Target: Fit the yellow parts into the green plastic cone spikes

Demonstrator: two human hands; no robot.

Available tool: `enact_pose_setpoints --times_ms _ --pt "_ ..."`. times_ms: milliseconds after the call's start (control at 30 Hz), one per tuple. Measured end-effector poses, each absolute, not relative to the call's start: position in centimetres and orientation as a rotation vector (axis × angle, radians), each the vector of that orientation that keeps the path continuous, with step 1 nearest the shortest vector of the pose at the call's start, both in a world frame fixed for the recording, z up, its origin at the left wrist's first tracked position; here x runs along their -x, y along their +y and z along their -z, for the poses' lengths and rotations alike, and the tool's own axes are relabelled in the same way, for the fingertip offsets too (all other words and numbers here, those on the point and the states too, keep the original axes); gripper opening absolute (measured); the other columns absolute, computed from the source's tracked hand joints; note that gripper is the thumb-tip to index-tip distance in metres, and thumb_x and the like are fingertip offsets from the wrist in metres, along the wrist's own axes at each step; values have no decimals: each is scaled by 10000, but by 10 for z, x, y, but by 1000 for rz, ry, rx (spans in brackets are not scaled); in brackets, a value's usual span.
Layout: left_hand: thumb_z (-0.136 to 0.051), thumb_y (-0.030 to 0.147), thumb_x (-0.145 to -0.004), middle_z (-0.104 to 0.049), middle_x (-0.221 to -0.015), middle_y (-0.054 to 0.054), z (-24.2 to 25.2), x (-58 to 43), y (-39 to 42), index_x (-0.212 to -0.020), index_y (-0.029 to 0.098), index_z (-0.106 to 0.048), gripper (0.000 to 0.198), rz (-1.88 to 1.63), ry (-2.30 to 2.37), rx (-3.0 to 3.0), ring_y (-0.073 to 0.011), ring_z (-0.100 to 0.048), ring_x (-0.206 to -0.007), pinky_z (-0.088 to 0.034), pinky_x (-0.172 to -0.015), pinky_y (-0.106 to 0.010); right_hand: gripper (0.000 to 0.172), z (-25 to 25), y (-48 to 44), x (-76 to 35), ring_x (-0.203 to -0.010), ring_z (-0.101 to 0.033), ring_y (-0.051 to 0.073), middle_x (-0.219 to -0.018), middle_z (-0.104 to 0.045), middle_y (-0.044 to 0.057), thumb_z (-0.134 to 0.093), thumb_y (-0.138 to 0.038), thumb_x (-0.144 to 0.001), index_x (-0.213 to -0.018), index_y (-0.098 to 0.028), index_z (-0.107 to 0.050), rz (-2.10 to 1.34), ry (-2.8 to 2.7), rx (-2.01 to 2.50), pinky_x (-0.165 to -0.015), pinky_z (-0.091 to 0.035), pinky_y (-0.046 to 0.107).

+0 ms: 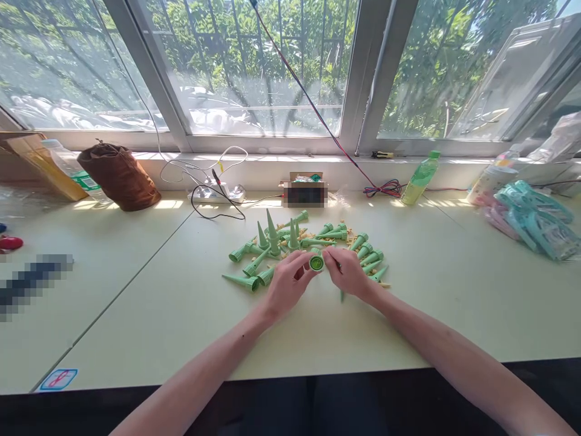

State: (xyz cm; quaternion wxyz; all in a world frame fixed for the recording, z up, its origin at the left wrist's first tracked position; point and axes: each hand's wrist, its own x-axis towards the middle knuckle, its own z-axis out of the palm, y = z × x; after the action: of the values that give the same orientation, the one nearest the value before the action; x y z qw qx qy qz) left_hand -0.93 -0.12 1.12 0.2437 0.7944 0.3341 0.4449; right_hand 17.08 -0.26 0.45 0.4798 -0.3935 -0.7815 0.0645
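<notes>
My left hand is closed around a green plastic watering spike, gripped between thumb and fingers. Its round open end faces me. Right beside that rim, my right hand has its fingers curled in a pinch; what they hold, if anything, is hidden. Below the right hand a pointed green tip shows, and I cannot tell whether it is held or lies on the table. Beyond both hands spreads a pile of similar green spikes, several standing upright, with small yellowish pieces scattered among them.
On the pale table, a brown cloth bag leans at the back left. A power strip with cables and a small box stand by the window. A green bottle and turquoise plastic packets are at the right.
</notes>
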Motion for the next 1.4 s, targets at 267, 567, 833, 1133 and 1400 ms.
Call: enact_pose_setpoints --times_ms 267,567,833,1133,1400 --pt "-671 412 -832 -539 -776 33 -20 5 -2 -986 206 -513 302 -1082 963 -1618 -46 -444 -465 -339 -421 -176 350 -8 -5 -168 -504 -305 103 -571 -359 -44 -387 -252 -1012 -669 -217 -327 -48 -1763 1011 -509 -261 250" --pt "-511 630 -866 -542 -656 -21 -31 7 0 -776 115 -602 531 -594 730 -1059 -49 -392 -399 -241 -328 -185 340 -7 -6 -170 -520 -347 110 -593 -409 -29 -368 -236 -1018 -679 -220 -349 -11 -1921 912 -520 -287 245" --pt "-595 556 -853 -536 -671 8 -28 9 0 -804 158 -543 405 -686 712 -1178 -50 -419 -417 -287 -346 -180 353 -4 -4 -169 -509 -296 106 -575 -362 -41 -381 -237 -1010 -664 -220 -312 -57 -1917 921 -507 -262 249" --pt "-623 476 -861 -454 -643 49 -21 7 -4 -825 190 -507 311 -921 885 -1679 -59 -422 -457 -337 -411 -193 365 -3 -2 -169 -490 -253 102 -549 -323 -54 -382 -244 -996 -651 -221 -268 -107 -1930 995 -496 -229 255" --pt "-577 387 -910 -559 -986 -47 -9 8 -2 -988 221 -681 211 -1171 986 -2116 -58 -454 -548 -434 -527 -222 385 -2 -1 -167 -486 -271 106 -543 -359 -46 -366 -299 -1010 -637 -217 -319 -175 -1905 1070 -501 -235 261"
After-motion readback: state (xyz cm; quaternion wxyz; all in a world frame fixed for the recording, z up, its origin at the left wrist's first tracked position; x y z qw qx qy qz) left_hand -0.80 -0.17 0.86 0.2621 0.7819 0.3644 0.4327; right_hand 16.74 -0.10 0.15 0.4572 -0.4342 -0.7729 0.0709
